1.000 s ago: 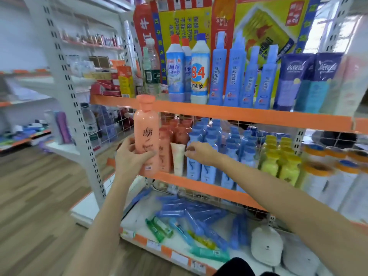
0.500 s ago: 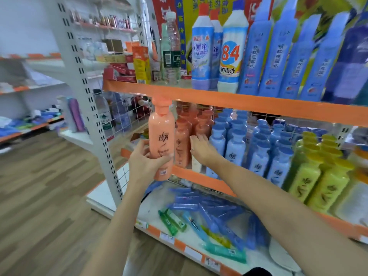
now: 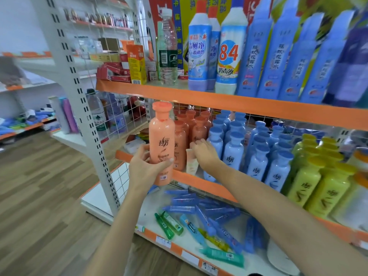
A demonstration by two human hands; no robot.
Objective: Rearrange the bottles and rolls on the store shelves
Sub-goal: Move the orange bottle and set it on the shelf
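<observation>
Orange shampoo bottle held upright, cap up, in front of the middle shelf.

The left hand wraps its fingers round the bottle's lower half; the right hand, fingers curled, pinches the top of a small cream tube standing on that shelf between the orange bottles and the blue bottles. Blue tubes lie loose on the bottom shelf.

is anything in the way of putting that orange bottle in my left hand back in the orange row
Yes: the small cream tube stands at the front of the middle shelf, beside the orange row. The right hand is on it; the left hand holds the orange bottle.
</observation>
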